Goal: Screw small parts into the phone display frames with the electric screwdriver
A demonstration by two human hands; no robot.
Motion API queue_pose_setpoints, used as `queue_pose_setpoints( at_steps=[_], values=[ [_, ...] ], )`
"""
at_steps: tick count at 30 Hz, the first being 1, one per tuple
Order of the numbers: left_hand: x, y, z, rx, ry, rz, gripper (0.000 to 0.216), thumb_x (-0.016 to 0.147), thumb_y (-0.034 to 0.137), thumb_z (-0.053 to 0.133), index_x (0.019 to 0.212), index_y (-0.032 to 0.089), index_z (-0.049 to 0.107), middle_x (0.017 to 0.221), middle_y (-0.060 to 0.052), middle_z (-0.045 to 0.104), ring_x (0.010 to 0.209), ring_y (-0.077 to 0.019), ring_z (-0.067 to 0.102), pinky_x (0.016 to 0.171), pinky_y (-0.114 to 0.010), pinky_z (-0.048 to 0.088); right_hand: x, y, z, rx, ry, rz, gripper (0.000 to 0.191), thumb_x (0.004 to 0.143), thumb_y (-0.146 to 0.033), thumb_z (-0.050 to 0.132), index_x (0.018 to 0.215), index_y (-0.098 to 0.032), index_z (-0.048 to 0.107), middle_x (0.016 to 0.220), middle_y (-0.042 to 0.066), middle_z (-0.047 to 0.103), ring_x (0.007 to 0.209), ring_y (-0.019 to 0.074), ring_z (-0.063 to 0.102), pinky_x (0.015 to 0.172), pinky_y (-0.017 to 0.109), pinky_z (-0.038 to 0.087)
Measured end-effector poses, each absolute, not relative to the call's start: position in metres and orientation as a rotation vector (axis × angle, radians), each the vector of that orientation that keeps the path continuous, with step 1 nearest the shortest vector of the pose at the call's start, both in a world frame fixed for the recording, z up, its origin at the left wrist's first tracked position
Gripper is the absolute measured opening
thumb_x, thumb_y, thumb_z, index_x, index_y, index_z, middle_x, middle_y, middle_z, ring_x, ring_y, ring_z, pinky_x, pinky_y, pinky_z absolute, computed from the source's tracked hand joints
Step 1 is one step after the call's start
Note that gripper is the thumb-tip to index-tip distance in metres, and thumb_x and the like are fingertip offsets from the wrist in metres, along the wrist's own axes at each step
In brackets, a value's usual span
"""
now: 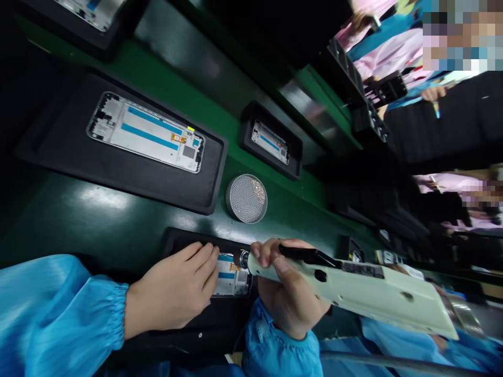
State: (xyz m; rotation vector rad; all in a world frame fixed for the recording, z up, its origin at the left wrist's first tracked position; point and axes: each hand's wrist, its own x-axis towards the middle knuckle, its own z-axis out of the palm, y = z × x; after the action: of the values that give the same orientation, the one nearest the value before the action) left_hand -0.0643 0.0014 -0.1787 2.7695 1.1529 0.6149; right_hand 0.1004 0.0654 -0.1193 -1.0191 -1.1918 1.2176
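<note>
My right hand (293, 296) is wrapped around a pale green electric screwdriver (385, 296) with a long black lever. Its tip points left and down at a silver phone frame (228, 287), close to an orange flex piece; whether the bit touches is hard to tell. Stretched over the left part of that frame, my left hand (176, 290) lies with its fingers extended and hides much of it. A black tray (171, 242) holds the frame. Just beyond it stands a round perforated dish (240, 201) with small shiny screws (257, 192) heaped at one side.
A larger black tray (157, 191) holds another phone frame (147, 133) with blue strips. Farther right, a smaller tray (296, 162) carries a third frame (269, 141). The green bench (129, 209) runs diagonally. People in pink and blue clothing work at the upper right.
</note>
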Motion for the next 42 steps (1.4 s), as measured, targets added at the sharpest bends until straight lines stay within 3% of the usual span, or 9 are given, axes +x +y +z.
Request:
queue_pose_setpoints(
  at_steps=[19, 31, 38, 42],
  values=[
    [-0.064, 0.002, -0.178, 2.751, 1.138, 0.585, 0.048, 0.092, 0.039, 0.053, 0.121, 0.002, 0.061, 0.131, -0.025, 0.059, 0.120, -0.0381, 0.056, 0.102, -0.050, 0.038, 0.099, 0.066, -0.119, -1.043, -1.229, 1.171, 0.017, 0.076, -0.015, 0.066, 0.092, -0.022, 0.069, 0.064, -0.004, 0.060, 0.057, 0.0107, 0.055, 0.064, 0.034, 0.049],
    [-0.061, 0.004, -0.173, 2.720, 1.196, 0.604, 0.048, 0.090, 0.046, 0.057, 0.112, 0.004, 0.065, 0.124, -0.023, 0.064, 0.115, -0.0363, 0.058, 0.099, -0.048, 0.039, 0.097, 0.060, -0.126, -0.987, -1.284, 1.152, 0.020, 0.075, -0.007, 0.062, 0.089, -0.021, 0.067, 0.068, -0.004, 0.059, 0.060, 0.0115, 0.057, 0.065, 0.034, 0.049],
    [-0.057, 0.006, -0.174, 2.711, 1.235, 0.575, 0.041, 0.087, 0.040, 0.062, 0.108, 0.005, 0.065, 0.122, -0.023, 0.064, 0.114, -0.0353, 0.058, 0.100, -0.048, 0.038, 0.098, 0.062, -0.132, -0.946, -1.296, 1.162, 0.021, 0.075, -0.010, 0.063, 0.091, -0.023, 0.067, 0.068, -0.004, 0.061, 0.059, 0.0117, 0.058, 0.062, 0.033, 0.050],
    [-0.058, 0.003, -0.166, 2.812, 1.252, 0.627, 0.033, 0.087, 0.024, 0.061, 0.113, 0.004, 0.062, 0.115, -0.022, 0.066, 0.104, -0.0334, 0.062, 0.093, -0.047, 0.043, 0.110, 0.082, -0.107, -0.882, -1.181, 1.119, 0.022, 0.072, -0.012, 0.062, 0.091, -0.021, 0.068, 0.062, -0.003, 0.062, 0.054, 0.0109, 0.056, 0.059, 0.032, 0.049]
  ],
)
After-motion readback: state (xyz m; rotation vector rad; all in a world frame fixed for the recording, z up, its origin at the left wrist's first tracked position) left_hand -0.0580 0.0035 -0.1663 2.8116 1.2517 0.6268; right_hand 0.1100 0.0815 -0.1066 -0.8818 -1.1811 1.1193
